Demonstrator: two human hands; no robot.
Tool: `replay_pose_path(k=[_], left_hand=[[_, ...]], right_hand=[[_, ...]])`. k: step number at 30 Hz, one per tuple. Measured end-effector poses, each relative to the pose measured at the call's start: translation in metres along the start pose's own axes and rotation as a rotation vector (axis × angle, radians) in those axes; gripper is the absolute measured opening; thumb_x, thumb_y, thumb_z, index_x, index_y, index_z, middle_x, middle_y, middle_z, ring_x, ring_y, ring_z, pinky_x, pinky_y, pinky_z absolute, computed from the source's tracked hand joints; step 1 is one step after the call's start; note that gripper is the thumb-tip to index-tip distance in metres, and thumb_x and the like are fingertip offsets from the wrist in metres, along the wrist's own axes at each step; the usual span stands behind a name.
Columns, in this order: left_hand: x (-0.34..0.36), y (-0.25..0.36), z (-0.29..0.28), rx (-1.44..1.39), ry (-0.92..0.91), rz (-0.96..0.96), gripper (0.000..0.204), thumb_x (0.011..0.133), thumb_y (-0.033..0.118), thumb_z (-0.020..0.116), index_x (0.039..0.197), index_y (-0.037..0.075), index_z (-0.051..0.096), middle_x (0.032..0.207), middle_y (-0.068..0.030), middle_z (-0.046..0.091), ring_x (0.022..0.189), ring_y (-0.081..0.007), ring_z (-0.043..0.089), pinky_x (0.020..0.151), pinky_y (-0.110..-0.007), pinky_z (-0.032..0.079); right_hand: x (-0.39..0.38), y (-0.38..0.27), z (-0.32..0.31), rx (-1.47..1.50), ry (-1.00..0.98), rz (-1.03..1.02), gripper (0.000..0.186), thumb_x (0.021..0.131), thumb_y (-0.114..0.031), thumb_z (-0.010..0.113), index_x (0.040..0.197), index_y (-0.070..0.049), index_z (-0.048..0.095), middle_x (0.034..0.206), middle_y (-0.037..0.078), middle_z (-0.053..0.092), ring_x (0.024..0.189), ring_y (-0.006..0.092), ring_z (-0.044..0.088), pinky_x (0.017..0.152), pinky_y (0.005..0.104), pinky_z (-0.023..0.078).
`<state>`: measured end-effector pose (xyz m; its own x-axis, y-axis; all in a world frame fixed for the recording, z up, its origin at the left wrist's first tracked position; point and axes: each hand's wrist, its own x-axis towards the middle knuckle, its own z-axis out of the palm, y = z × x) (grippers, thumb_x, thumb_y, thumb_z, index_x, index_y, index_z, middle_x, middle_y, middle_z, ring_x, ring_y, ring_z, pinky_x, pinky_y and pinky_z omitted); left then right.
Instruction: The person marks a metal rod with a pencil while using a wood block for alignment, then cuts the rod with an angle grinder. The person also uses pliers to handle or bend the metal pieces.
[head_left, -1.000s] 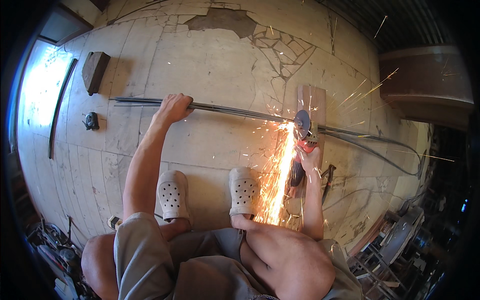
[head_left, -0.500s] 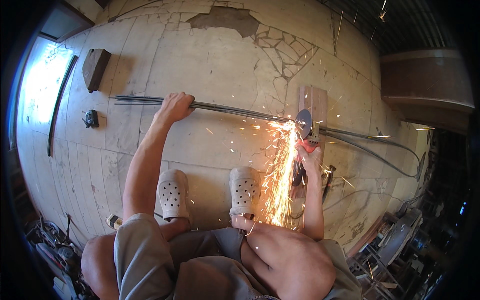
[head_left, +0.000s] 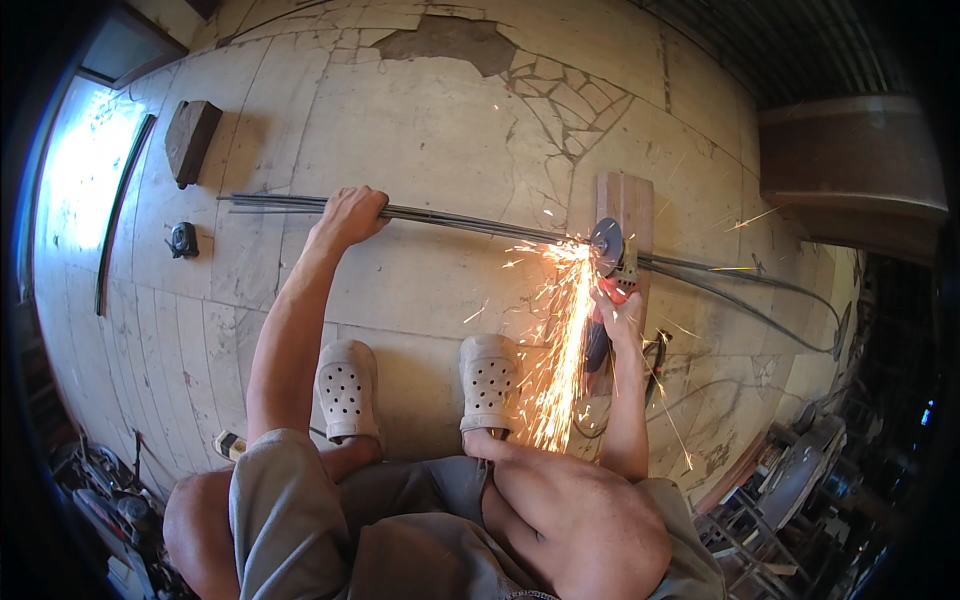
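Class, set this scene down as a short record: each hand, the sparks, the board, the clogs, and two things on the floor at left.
Left hand: closed around thin metal rods
Right hand: gripping an angle grinder
Sparks: streaming from the disc toward the lower edge
Board: wooden, lying crosswise under the rods
Clogs: pale, with holes
Floor at left: tape measure, block
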<state>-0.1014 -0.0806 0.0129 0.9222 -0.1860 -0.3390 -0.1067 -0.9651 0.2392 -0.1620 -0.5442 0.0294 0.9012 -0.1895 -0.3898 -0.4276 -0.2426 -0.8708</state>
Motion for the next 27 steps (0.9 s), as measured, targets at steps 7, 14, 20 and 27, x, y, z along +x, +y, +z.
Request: replay_pose_path(k=[7,14,20,27], left_hand=[[-0.002,0.003,-0.004,-0.004,-0.005,0.004,0.018,0.079,0.025,0.071,0.083,0.007,0.068,0.081,-0.0143,0.067,0.085,-0.0341,0.066,0.075,-0.045,0.051],[-0.006,-0.002,-0.002,-0.032,0.035,0.003,0.017,0.079,0.023,0.069,0.081,0.007,0.067,0.079,-0.0164,0.067,0.084,-0.0373,0.065,0.075,-0.047,0.050],[-0.004,0.002,-0.001,-0.023,0.048,-0.002,0.017,0.079,0.023,0.070,0.082,0.007,0.067,0.081,-0.0166,0.067,0.085,-0.0371,0.065,0.076,-0.047,0.050],[-0.006,0.001,-0.004,-0.021,0.015,0.004,0.017,0.080,0.023,0.070,0.082,0.006,0.066,0.083,-0.0169,0.067,0.086,-0.0381,0.065,0.076,-0.048,0.050]], right_hand=[[0.000,0.012,-0.009,-0.157,-0.026,-0.094,0.020,0.081,-0.010,0.074,0.096,0.000,0.065,0.075,0.006,0.066,0.057,0.0099,0.059,0.045,0.0272,0.044],[-0.008,-0.012,0.008,-0.125,0.061,-0.086,0.018,0.078,-0.007,0.072,0.092,0.002,0.065,0.066,0.005,0.063,0.053,0.0101,0.058,0.043,0.0287,0.043],[-0.006,-0.005,0.002,-0.197,0.056,-0.135,0.018,0.078,-0.007,0.074,0.091,0.001,0.065,0.065,0.004,0.063,0.055,0.0101,0.059,0.042,0.0280,0.044],[-0.011,-0.012,0.000,-0.159,-0.012,0.021,0.024,0.077,-0.011,0.077,0.093,0.001,0.064,0.083,0.006,0.067,0.067,0.0123,0.062,0.056,0.0301,0.050]])
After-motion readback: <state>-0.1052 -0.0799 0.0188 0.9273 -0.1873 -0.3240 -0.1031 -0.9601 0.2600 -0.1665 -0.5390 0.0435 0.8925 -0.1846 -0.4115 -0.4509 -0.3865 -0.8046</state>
